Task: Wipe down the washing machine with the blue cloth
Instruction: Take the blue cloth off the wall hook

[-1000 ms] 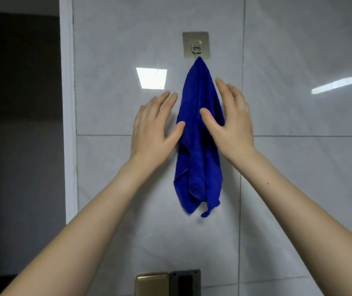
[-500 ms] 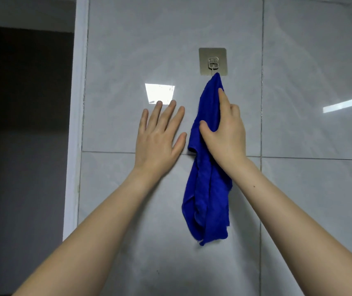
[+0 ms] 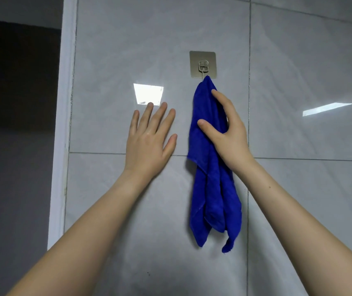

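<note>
On the hook [image 3: 202, 68]: blue cloth [image 3: 212, 189], hung by its top tip from a wire hook on a square metal plate stuck to the tiled wall [image 3: 117, 50]; bunched in long folds, lower end loose, one narrow tail lowest at the right.
Right hand [image 3: 229, 137]: gripping the upper part of the cloth, thumb across the front, forefinger up along the right edge to just below the hook; other fingers hidden behind.
Left hand [image 3: 149, 142]: flat on the tile just left of the cloth, fingers straight and spread, holding nothing, not touching the cloth.
Edges: vertical grout line just right of the cloth; horizontal grout line passing behind both hands; white corner strip [image 3: 64, 124] at the wall's left end, dark opening [image 3: 15, 92] beyond it.
Open room: wide tile face right of the vertical grout line and below the cloth's tail; bright glare patch [image 3: 148, 94] just above the left fingertips.
</note>
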Tool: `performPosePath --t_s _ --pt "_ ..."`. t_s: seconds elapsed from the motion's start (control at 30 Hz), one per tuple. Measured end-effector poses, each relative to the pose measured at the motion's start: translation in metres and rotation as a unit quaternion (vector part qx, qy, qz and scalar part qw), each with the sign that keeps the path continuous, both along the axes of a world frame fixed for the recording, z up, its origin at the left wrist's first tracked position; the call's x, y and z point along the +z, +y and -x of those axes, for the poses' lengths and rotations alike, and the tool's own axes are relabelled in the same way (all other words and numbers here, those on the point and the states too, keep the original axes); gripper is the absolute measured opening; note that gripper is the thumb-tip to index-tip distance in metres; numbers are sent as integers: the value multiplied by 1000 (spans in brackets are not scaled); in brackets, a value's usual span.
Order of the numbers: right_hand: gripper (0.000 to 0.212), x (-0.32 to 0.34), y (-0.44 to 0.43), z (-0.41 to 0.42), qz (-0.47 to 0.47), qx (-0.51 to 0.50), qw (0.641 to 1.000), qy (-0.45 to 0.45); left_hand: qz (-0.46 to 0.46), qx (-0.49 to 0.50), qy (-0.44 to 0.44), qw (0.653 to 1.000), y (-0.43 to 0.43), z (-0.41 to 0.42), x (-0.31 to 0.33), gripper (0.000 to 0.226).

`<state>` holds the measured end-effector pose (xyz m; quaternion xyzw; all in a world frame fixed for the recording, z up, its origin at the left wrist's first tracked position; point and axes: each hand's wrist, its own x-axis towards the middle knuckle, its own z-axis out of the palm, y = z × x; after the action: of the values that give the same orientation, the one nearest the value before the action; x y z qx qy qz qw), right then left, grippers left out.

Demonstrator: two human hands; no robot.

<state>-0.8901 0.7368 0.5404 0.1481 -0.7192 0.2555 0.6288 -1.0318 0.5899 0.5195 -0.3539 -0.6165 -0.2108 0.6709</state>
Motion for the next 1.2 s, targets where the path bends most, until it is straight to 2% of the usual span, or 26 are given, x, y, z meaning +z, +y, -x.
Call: performPosePath --t_s 0.17,0.47,0.6,0.77,0.9,1.07,1.2 --pt "58 5 0 -2 41 34 999 -1 0 1 0 1000 0 0 0 54" --pt "56 53 -7 -15 14 -13 998 54 5 1 -6 1000 0 1 -1 54" --pt "56 44 -9 -27 23 -15 998 62 13 -5 -17 1000 -1 -2 -1 54" --pt "54 -34 -11 -41 97 36 995 3 50 -28 -64 996 -11 -15 -9 53" --pt "53 -116 -14 -58 170 78 980 -67 65 -91 -139 984 -28 -39 -48 53" --pt "54 -220 -22 -89 186 70 968 -155 120 -154 -207 959 -58 -79 -157 52" --pt "59 -306 -41 -115 204 55 943 -259 136 -169 -329 919 -76 -109 -263 50"
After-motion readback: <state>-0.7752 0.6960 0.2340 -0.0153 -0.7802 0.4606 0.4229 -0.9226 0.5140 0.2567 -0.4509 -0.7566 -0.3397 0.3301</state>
